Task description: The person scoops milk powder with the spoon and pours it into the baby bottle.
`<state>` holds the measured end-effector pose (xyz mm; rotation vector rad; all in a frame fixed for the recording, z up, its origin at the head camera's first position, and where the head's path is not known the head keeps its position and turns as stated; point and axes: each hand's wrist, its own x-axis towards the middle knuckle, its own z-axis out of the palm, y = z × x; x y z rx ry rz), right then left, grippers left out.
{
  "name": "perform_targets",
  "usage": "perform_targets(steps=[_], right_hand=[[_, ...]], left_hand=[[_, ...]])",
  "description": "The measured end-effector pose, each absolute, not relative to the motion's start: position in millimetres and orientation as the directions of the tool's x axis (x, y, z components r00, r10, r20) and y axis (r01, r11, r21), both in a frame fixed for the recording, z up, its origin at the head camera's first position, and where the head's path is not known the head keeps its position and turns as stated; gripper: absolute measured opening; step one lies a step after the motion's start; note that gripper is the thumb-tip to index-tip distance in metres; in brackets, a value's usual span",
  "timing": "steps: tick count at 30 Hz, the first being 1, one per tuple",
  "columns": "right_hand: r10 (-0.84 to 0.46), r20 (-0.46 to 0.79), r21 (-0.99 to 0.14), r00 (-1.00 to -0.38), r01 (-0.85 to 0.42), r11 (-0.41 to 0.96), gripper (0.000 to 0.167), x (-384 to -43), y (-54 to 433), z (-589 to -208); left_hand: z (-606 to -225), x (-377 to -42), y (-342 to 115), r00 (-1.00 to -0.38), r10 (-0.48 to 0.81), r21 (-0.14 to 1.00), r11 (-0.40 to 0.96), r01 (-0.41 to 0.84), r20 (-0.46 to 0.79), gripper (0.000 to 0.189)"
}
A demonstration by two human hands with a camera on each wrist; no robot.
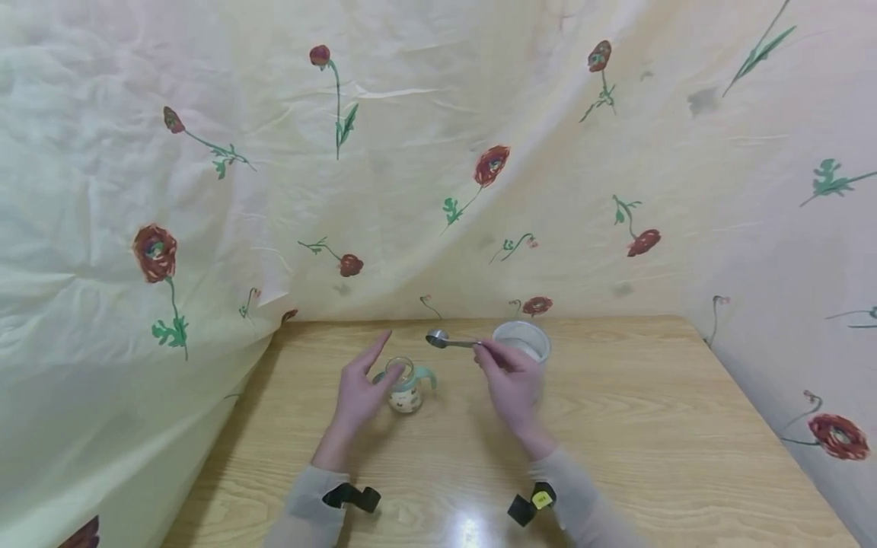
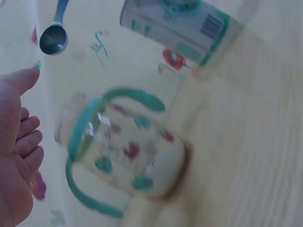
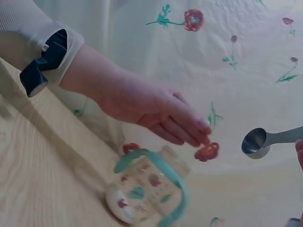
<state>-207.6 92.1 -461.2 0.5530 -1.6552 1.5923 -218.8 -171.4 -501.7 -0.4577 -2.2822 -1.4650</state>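
My right hand [image 1: 511, 380] pinches the handle of a metal measuring spoon [image 1: 437, 339] and holds it raised over the table, its bowl pointing left. Dark bare metal shows inside the bowl in the left wrist view. My left hand [image 1: 361, 392] is beside a clear baby bottle [image 1: 406, 400] with green handles and a printed pattern. Its thumb overlaps the bottle's uncapped mouth in the head view, and its fingers are extended, holding nothing. The bottle stands upright on the table. Behind my right hand is an open-topped white can [image 1: 543, 344], partly hidden by that hand.
The wooden table [image 1: 651, 426] ends at the back against a flowered cloth [image 1: 411, 190], which also hangs along the left and right sides. In the left wrist view, the can [image 2: 170, 28] shows green print and a barcode.
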Motion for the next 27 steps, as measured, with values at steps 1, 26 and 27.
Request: perform_targets(steps=[1,26,27], right_hand=[[0.200,0.766,-0.639,-0.610,-0.757,0.137,0.019,-209,99,-462],[0.198,0.755,-0.645,-0.625,-0.650,0.402,0.017,-215,206,-463],[0.178,0.774,-0.616,-0.607,-0.658,0.434,0.018,-217,208,-466]], left_hand=[[-499,-220,-168,-0.863,0.068,0.779,0.400,0.484,0.501,0.065],[-503,-227,-37,-0.888,0.250,0.803,0.383,0.457,0.386,0.083],[-504,-228,-33,-0.892,0.254,0.812,0.376,0.446,0.373,0.085]])
